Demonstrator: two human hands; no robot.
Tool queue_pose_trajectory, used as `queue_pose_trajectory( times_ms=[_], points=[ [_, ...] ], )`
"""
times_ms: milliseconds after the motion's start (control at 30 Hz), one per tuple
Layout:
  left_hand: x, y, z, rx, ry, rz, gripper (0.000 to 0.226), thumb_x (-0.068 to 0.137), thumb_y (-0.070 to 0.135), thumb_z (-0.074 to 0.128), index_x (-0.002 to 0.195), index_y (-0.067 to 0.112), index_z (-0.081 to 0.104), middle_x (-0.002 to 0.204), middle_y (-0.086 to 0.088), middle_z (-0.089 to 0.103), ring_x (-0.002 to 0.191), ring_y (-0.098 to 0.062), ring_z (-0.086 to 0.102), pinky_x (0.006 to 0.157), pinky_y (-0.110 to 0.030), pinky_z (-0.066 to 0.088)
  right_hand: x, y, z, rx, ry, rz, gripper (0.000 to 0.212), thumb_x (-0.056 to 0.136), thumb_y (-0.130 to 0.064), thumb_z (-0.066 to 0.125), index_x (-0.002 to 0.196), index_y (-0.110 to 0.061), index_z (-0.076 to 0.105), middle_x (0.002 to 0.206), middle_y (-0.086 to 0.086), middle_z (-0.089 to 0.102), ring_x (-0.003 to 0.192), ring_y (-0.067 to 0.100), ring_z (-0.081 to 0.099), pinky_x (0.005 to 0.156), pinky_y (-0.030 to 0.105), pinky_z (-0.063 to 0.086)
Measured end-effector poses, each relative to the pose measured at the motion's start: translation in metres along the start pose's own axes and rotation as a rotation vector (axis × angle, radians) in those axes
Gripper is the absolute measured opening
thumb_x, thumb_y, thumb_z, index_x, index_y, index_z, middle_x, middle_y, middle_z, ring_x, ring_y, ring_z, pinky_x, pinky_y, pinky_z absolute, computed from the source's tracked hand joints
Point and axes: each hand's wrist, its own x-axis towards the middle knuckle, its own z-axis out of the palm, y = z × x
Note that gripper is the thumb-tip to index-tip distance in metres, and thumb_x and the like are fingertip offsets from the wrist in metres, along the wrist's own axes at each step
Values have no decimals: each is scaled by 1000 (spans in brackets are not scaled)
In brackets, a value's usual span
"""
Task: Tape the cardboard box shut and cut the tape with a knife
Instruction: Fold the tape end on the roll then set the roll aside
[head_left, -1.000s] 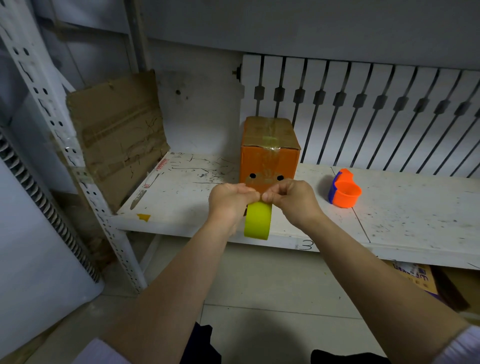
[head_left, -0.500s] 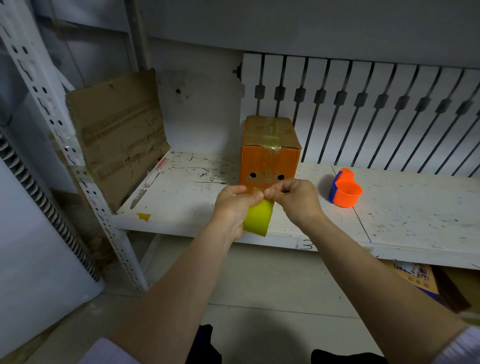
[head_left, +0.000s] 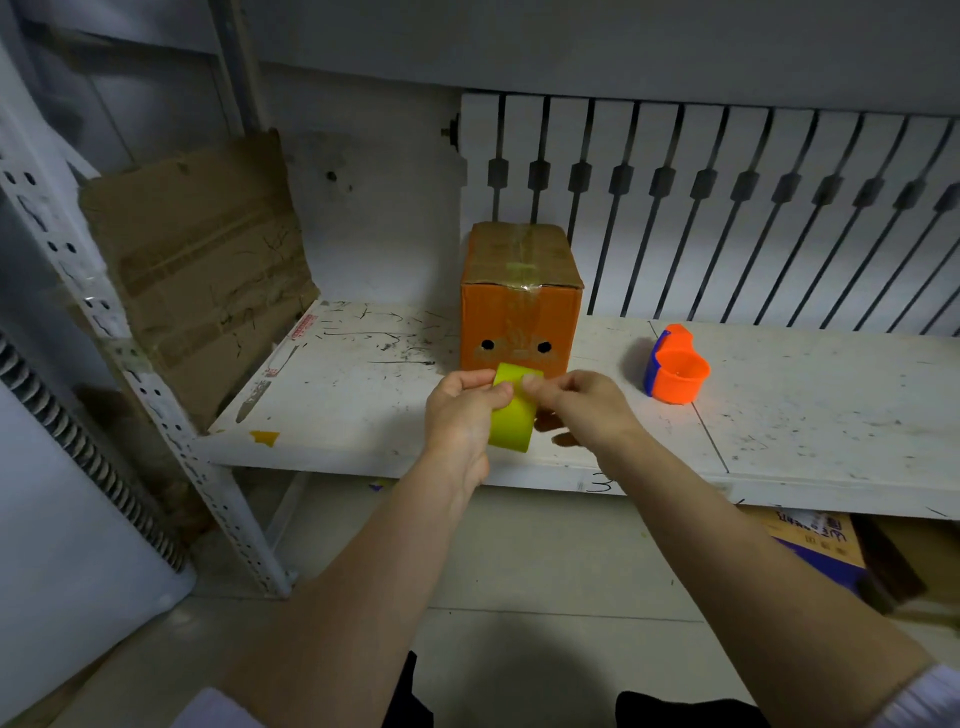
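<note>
Gripping the yellow-green roll of tape (head_left: 511, 415), the left hand (head_left: 462, 415) steadies it while the right hand (head_left: 582, 402) pinches its top edge, likely freeing the end. Just behind, the orange cardboard box (head_left: 519, 312) stands upright on the scuffed white counter (head_left: 805, 415); an orange-and-blue plastic holder (head_left: 675, 371) sits well right.

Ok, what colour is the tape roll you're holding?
Yellow-green; the tape roll shows clearly in the head view, between both hands.

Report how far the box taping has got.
Done: the cardboard box stands closed on the shelf, old clear tape over its seam. In hand: the left hand holds the yellow tape roll; the right hand picks at its end. Left: lay the tape, then cut it. No knife is visible.
</note>
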Motion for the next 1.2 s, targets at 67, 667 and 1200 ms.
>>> queue_pose_trajectory(
  times_ms=[67,667,1200],
  points=[
    [0,-5,11,-9,-2,4,21,80,0,63,75,19,57,89,-8,62,89,-28,59,81,-40,50,3,8,-1,-4,28,0,26,81,-30,69,74,-8,56,79,10,63,74,21,61,64,30,48],
    [52,-61,120,427,-127,-35,11,86,12,59,94,18,63,112,-8,65,107,-23,58,95,-36,47,53,95,-137,-673,675,102,33,90,-20,46,120,-24,60,106,16,69,95,38,59,89,39,39],
    [118,-96,154,743,-150,231,21,90,9,53,103,13,68,110,-6,69,92,-18,62,80,-30,52,161,182,-195,-632,655,204,30,88,-18,46,106,-6,66,110,20,64,78,30,50,67,31,35]
  ],
)
